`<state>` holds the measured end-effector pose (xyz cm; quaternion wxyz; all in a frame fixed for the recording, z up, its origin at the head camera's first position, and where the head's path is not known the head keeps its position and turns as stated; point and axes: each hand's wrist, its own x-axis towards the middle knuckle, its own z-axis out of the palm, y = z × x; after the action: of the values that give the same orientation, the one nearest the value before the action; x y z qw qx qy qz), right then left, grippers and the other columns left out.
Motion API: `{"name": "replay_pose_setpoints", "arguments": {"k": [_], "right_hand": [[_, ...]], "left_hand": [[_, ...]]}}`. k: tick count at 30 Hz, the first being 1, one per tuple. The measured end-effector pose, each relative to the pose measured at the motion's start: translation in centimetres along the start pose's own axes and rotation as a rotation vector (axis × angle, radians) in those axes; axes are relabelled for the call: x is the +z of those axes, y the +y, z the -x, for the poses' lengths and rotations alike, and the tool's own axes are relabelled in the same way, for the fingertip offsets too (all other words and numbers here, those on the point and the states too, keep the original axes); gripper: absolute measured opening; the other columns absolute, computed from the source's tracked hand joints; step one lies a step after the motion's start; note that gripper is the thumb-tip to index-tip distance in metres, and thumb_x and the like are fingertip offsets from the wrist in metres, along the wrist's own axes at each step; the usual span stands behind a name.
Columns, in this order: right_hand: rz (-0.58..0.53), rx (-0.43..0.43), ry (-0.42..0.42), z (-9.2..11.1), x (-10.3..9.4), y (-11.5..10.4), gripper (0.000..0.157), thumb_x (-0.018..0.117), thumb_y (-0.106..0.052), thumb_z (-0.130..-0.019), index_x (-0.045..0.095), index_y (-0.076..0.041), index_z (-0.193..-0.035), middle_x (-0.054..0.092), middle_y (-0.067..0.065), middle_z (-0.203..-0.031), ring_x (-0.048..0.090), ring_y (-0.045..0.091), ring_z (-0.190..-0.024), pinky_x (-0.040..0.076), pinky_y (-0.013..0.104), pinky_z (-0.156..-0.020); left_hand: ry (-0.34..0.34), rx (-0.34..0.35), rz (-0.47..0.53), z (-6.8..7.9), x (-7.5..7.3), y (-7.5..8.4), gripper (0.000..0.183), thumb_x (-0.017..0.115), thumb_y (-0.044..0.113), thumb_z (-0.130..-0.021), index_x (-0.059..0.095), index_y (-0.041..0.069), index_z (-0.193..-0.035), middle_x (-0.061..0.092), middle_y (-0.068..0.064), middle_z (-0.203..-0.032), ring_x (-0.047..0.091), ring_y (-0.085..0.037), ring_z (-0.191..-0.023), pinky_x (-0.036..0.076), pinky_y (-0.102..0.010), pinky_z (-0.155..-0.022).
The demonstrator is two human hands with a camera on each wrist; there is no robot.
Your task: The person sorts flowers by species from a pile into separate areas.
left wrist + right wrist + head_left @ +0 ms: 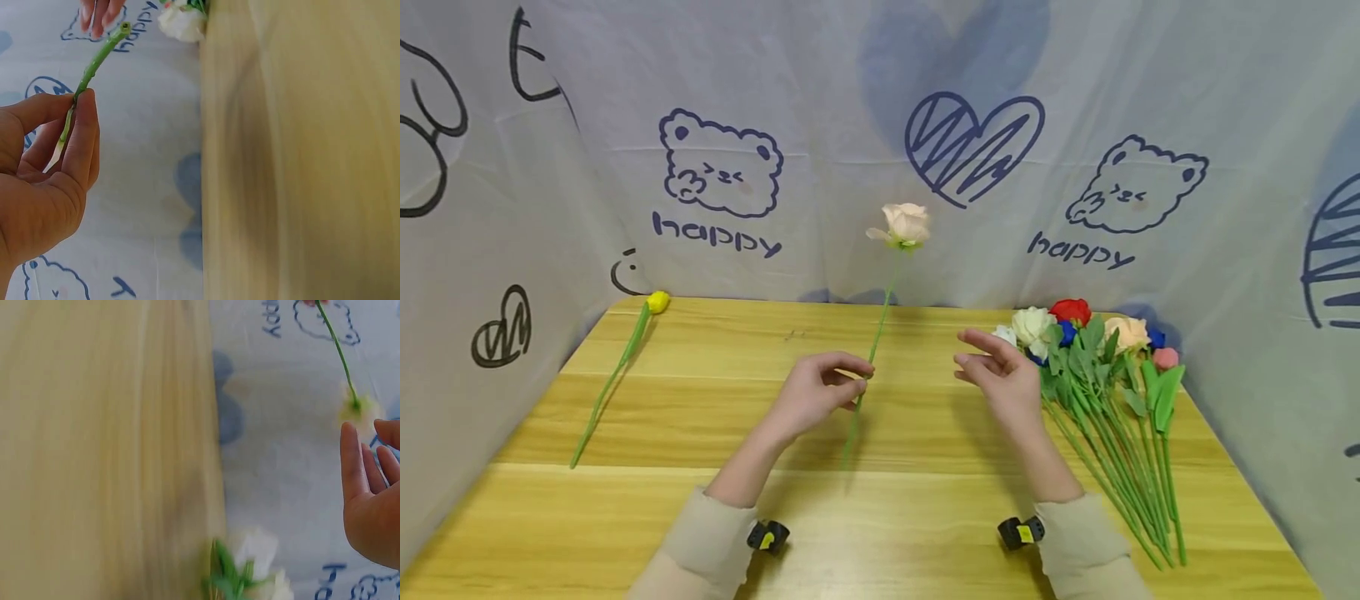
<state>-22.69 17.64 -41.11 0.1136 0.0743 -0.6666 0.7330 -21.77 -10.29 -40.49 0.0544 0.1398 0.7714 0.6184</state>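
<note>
A pale cream rose (906,223), petals open, leans slightly right, bloom uppermost, its slender green stem (881,323) pinched in the left hand (815,394).

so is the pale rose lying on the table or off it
Off it: the left hand pinches the pale rose by its stem, whose bottom end shows clear of the table in the left wrist view.

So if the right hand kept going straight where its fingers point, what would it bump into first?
Most likely the pale flower that the left hand pinches by its stem, though depth is unclear, so it might pass in front or behind.
</note>
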Motion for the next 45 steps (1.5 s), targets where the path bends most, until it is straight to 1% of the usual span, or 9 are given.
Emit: {"name": "replay_pose_setpoints", "arguments": {"k": [6, 11, 22, 25, 30, 32, 35, 42, 45], "right_hand": [[0.138, 0.061, 0.076, 0.6, -4.2, -0.2, 0.038, 0.075, -0.003, -0.095, 0.066, 0.006, -0.131, 0.076, -0.008, -0.112, 0.074, 0.009, -0.087, 0.062, 0.027, -0.081], [0.296, 0.119, 0.119, 1.5, -8.2, -0.9, 0.041, 0.077, -0.014, -0.096, 0.068, 0.0, -0.133, 0.075, -0.014, -0.112, 0.072, 0.005, -0.089, 0.06, 0.021, -0.08], [0.666, 0.269, 0.068, 3.0, -18.0, -1.8, 0.051, 0.071, -0.039, -0.1, 0.064, -0.009, -0.141, 0.064, -0.026, -0.109, 0.063, -0.009, -0.091, 0.056, 0.018, -0.075], [0.763, 0.296, -0.002, 2.9, -19.8, -1.9, 0.058, 0.067, -0.041, -0.102, 0.059, -0.003, -0.145, 0.068, -0.004, -0.123, 0.059, -0.012, -0.088, 0.055, 0.02, -0.074], [0.908, 0.342, -0.102, 2.6, -21.3, -2.1, 0.06, 0.061, -0.04, -0.105, 0.055, 0.004, -0.146, 0.055, 0.034, -0.141, 0.068, 0.015, -0.098, 0.057, 0.031, -0.072], [0.939, 0.346, -0.131, 2.5, -21.6, -2.0, 0.057, 0.061, -0.037, -0.106, 0.056, 0.005, -0.144, 0.057, 0.034, -0.139, 0.068, 0.034, -0.107, 0.058, 0.032, -0.071], [0.961, 0.346, -0.163, 2.3, -22.0, -1.5, 0.054, 0.063, -0.033, -0.105, 0.057, 0.007, -0.142, 0.057, 0.034, -0.138, 0.063, 0.046, -0.115, 0.059, 0.031, -0.071], [0.982, 0.323, -0.193, 1.5, -23.0, -0.8, 0.046, 0.067, -0.021, -0.103, 0.06, 0.01, -0.136, 0.062, 0.034, -0.129, 0.07, 0.028, -0.094, 0.06, 0.031, -0.066], [1.017, 0.306, -0.21, 1.1, -23.4, -0.4, 0.04, 0.067, -0.016, -0.101, 0.063, 0.01, -0.131, 0.065, 0.034, -0.125, 0.07, 0.03, -0.092, 0.058, 0.032, -0.066]], "left_hand": [[0.024, -0.025, -0.071, 1.1, -2.6, -1.4, 0.02, 0.067, -0.001, -0.098, 0.073, -0.002, -0.117, 0.07, -0.023, -0.12, 0.071, -0.04, -0.097, 0.064, -0.035, -0.074], [0.034, -0.068, -0.167, 2.3, -4.9, -2.5, 0.022, 0.066, -0.001, -0.098, 0.071, -0.005, -0.119, 0.069, -0.026, -0.121, 0.073, -0.031, -0.089, 0.064, -0.037, -0.073], [-0.033, -0.179, -0.216, 3.8, -7.7, -4.1, 0.023, 0.065, -0.001, -0.099, 0.067, -0.01, -0.119, 0.068, -0.024, -0.115, 0.071, -0.024, -0.088, 0.064, -0.037, -0.073], [-0.065, -0.198, -0.231, 3.5, -8.1, -4.5, 0.019, 0.068, -0.002, -0.097, 0.069, -0.009, -0.114, 0.069, -0.018, -0.106, 0.071, -0.022, -0.086, 0.064, -0.035, -0.074], [-0.134, -0.225, -0.206, 2.9, -8.4, -5.5, 0.018, 0.072, -0.003, -0.094, 0.07, -0.009, -0.111, 0.07, -0.014, -0.1, 0.071, -0.021, -0.086, 0.064, -0.034, -0.077], [-0.155, -0.235, -0.186, 2.8, -8.6, -5.8, 0.019, 0.073, -0.002, -0.094, 0.07, -0.009, -0.111, 0.071, -0.014, -0.101, 0.071, -0.021, -0.087, 0.064, -0.034, -0.078], [-0.179, -0.247, -0.159, 2.6, -8.9, -6.1, 0.02, 0.074, 0.0, -0.095, 0.07, -0.008, -0.112, 0.071, -0.013, -0.103, 0.071, -0.02, -0.089, 0.064, -0.034, -0.079], [-0.234, -0.267, -0.149, 2.1, -9.3, -6.4, 0.021, 0.073, 0.005, -0.097, 0.07, -0.006, -0.115, 0.073, -0.012, -0.105, 0.071, -0.02, -0.091, 0.063, -0.035, -0.081], [-0.245, -0.279, -0.141, 2.1, -9.4, -6.4, 0.021, 0.073, 0.006, -0.098, 0.07, -0.005, -0.115, 0.072, -0.011, -0.106, 0.071, -0.02, -0.092, 0.063, -0.035, -0.082]]}}
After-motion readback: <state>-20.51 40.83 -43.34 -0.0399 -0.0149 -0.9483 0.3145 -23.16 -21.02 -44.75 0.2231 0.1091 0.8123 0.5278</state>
